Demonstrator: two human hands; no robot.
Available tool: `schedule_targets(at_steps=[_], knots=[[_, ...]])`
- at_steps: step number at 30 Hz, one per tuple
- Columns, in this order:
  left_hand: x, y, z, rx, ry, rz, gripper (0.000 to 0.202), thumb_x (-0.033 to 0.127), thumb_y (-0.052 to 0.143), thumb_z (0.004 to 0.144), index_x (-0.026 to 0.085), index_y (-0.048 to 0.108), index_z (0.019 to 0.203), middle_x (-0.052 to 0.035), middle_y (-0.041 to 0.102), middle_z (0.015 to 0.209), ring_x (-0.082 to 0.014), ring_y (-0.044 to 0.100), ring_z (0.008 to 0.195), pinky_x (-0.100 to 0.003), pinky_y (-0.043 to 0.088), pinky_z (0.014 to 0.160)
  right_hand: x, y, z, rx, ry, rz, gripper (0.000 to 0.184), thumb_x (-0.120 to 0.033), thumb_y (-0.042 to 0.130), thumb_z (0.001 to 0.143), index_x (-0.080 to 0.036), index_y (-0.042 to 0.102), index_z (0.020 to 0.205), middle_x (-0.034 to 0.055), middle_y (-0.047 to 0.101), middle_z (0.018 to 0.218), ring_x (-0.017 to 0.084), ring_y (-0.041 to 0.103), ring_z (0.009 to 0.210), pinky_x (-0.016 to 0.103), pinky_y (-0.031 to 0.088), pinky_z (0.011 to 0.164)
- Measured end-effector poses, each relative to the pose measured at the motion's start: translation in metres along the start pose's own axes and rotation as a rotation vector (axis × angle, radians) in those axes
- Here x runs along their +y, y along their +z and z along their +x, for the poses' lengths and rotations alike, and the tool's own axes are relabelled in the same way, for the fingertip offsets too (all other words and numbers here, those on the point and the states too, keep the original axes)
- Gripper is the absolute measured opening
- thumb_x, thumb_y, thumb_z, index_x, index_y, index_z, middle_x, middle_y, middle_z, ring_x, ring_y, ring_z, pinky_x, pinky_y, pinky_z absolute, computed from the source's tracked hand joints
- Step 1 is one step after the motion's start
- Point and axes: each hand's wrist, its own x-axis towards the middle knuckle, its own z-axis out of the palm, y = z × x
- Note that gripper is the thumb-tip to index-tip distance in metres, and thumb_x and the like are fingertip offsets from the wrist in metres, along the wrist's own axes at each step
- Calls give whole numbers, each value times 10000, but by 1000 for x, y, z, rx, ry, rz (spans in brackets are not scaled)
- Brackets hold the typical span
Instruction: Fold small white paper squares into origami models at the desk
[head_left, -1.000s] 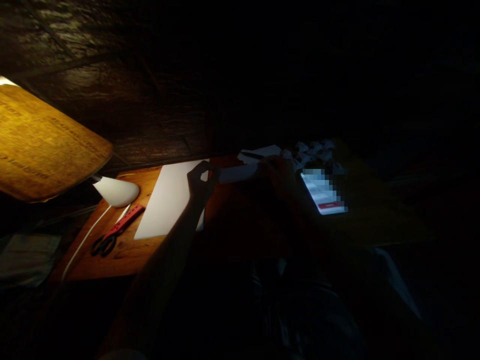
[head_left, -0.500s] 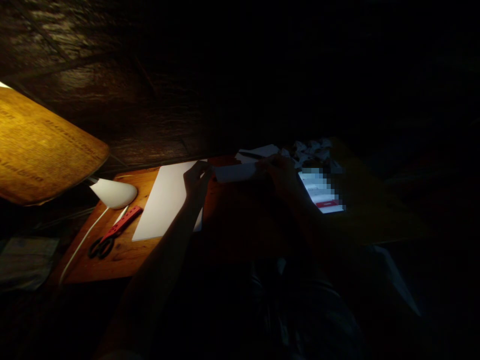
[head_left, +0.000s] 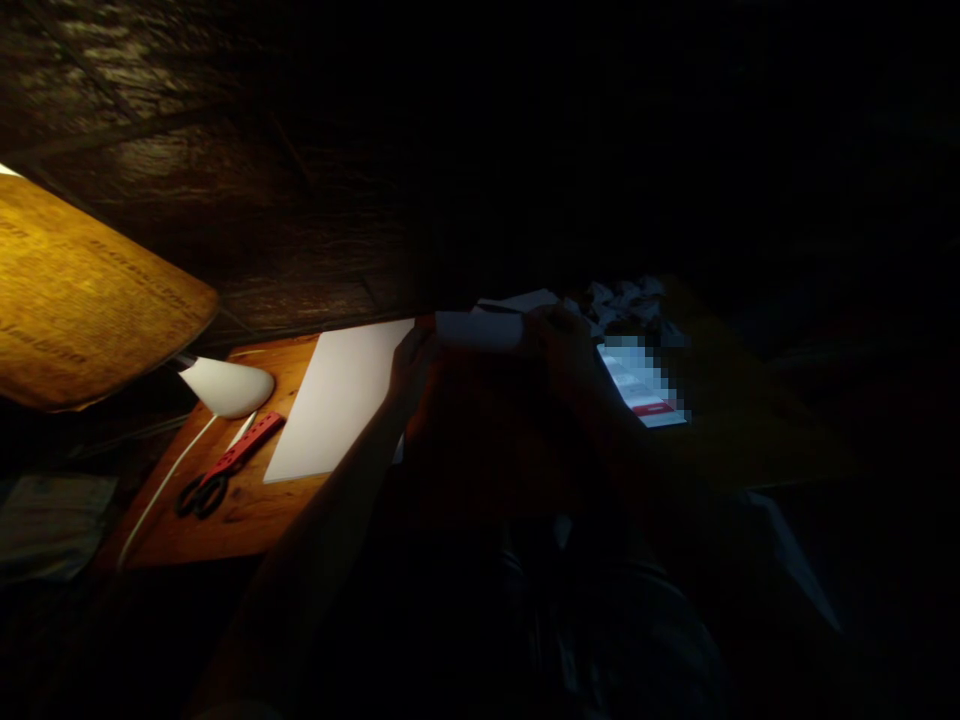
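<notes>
A pale strip of paper [head_left: 480, 330] stretches between my two hands above the middle of the dark table. My left hand [head_left: 411, 365] is closed at its left end, beside a large white sheet [head_left: 337, 400]. At the right end, the fingers of my right hand [head_left: 559, 340] are pinched on the paper. Other pale papers [head_left: 529, 299] lie just behind the strip. Deep shadow hides much of both hands' fingertips.
A lamp with a yellow shade [head_left: 97, 300] and white base [head_left: 232, 388] stands left. Scissors in a red sheath [head_left: 240, 450] lie before it. Right are a lit, partly pixelated screen [head_left: 645, 385] and several crumpled or folded paper pieces [head_left: 630, 300]. A dark wall [head_left: 300, 200] rises behind.
My left hand has moved right and slightly down, closer to my right hand. The paper strip between them sits a little higher and looks tilted differently. My right hand has hardly moved.
</notes>
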Motion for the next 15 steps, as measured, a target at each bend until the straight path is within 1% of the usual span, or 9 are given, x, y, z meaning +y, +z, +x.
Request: schedule_targets(at_steps=[1,3,6,8,10,12,15], knots=[[0,0,0,-22,1,16,488,694,758,844,221,643,812,-12,623,748,-157,603,723,-273,498,654,-1,0,-1,-20,7,-3,284,-458,810,818,-230,650,760,-17,621,747,133,569,718,269,472,638],[0,0,-1,-28,-8,45,472,677,770,832,220,657,796,-10,609,731,-154,573,703,-268,455,613,-3,1,-2,-69,18,-24,280,-463,818,803,-228,667,776,-6,646,778,141,588,748,270,472,646],[0,-2,-1,26,-26,68,470,678,774,820,226,653,770,0,576,682,-152,525,665,-268,401,568,-5,3,-4,-134,20,-40,259,-447,819,791,-231,675,786,-5,672,798,146,603,767,273,477,667],[1,-4,0,67,-10,64,494,697,753,834,229,629,736,0,568,670,-159,538,678,-271,422,585,-5,5,-4,-160,15,-44,222,-406,812,783,-230,678,785,-8,676,790,146,603,761,277,481,685],[1,-6,0,94,16,60,513,720,728,850,228,640,738,-13,607,702,-174,589,731,-279,475,640,-4,6,-4,-185,4,-47,177,-362,799,781,-226,687,787,-5,687,792,149,613,772,283,490,717],[1,-7,0,102,27,72,507,724,720,863,222,695,794,-33,671,776,-191,639,801,-292,513,700,-4,7,-5,-204,-9,-51,150,-340,788,786,-226,690,781,-1,703,806,155,628,794,293,502,753],[-3,-8,1,76,6,91,483,690,751,857,209,745,828,-52,712,811,-205,669,823,-302,526,713,-6,9,-6,-228,-16,-58,140,-325,782,772,-226,687,745,-4,710,803,163,640,811,302,512,786]])
